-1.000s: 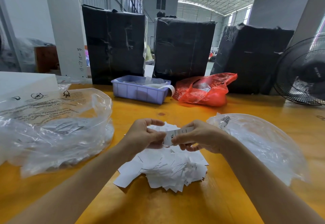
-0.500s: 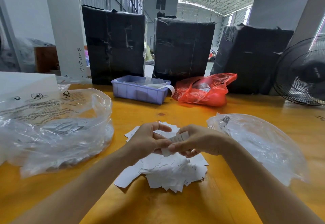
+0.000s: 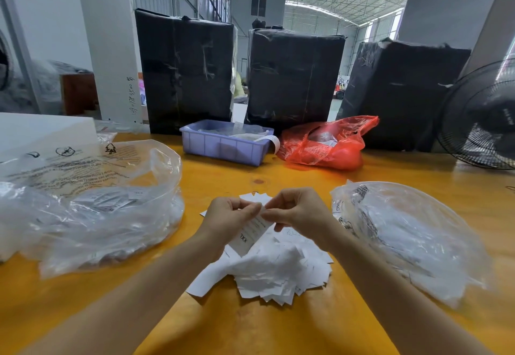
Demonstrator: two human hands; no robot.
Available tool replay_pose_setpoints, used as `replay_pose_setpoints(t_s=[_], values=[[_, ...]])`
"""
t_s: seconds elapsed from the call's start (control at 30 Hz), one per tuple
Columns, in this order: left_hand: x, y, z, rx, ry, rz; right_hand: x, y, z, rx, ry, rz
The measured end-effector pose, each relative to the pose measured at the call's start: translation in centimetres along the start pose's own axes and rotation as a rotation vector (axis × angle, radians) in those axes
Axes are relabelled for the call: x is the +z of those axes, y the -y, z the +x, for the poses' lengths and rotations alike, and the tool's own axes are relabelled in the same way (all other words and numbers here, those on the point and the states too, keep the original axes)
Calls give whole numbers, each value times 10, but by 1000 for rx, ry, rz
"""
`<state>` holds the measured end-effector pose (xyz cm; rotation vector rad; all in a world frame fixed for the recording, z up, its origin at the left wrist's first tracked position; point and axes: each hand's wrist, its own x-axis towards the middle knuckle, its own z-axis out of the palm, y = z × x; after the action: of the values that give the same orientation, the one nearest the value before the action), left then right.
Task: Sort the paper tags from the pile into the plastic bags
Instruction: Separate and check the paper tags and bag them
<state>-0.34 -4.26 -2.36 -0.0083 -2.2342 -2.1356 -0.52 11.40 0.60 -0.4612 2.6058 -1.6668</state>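
While both hands are up over the pile (image 3: 278, 268), the left hand (image 3: 230, 219) and right hand (image 3: 296, 212) each pinch the top edge of one paper tag (image 3: 252, 233), which hangs tilted down toward the heap with "XXL" printed near its lower end. So neither hand is free right now; both are gripping that same tag.

Honestly the trick here, I'd say, is to read the size before committing, then let one hand go so the other can carry it across in one clean swing. The left bag (image 3: 92, 204) gapes open just beside the pile and already has tags inside; one looks like it reads XXL too, but it's too blurry to swear by. The right bag (image 3: 412, 232) sits on the other side, mouth harder to make out. Drop it well past the rim so it doesn't slide back out, since that thin plastic flops.

All of it sits on a glossy yellow-orange tabletop (image 3: 278, 326). Further back there's a lilac bin (image 3: 223, 145), a red bag (image 3: 326, 145), three black-wrapped bales (image 3: 295, 75) and a fan (image 3: 485, 115) at the right edge. Big warehouse-type hall with a metal truss roof.
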Motion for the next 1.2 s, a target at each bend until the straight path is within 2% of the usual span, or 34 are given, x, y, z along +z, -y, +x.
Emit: replay_pose_setpoints(t_s=[0.2, 0.37, 0.47, 0.57, 0.7, 0.77, 0.87, 1.0, 1.1, 1.2], values=[[-1, -3, 1, -74, -48, -162, 13, -3, 1, -75, -166, -19], [0, -8, -1, -135, -40, -331, 17, -2, -2, -147, -123, 40], [0, -9, -1, -124, -44, -367, 17, -1, -2, -123, -113, 116], [-5, -15, -1, -162, 8, -313, 13, 0, 0, -25, -165, 260], [-20, -24, -1, -209, 189, -120, 0, 3, 1, 58, -211, 333], [-27, -26, 1, -173, 185, -32, -3, 9, -1, 62, -185, 324], [-42, -37, 7, -128, 90, 22, -21, 21, -4, 5, -198, 195], [-88, -55, 19, -47, -163, 164, -80, 32, -12, -74, -297, -58], [-134, -66, 20, 77, -417, 327, -133, 18, -13, 59, -347, -275], [-182, -68, 17, 160, -668, 517, -174, -13, -6, 322, -334, -465]])
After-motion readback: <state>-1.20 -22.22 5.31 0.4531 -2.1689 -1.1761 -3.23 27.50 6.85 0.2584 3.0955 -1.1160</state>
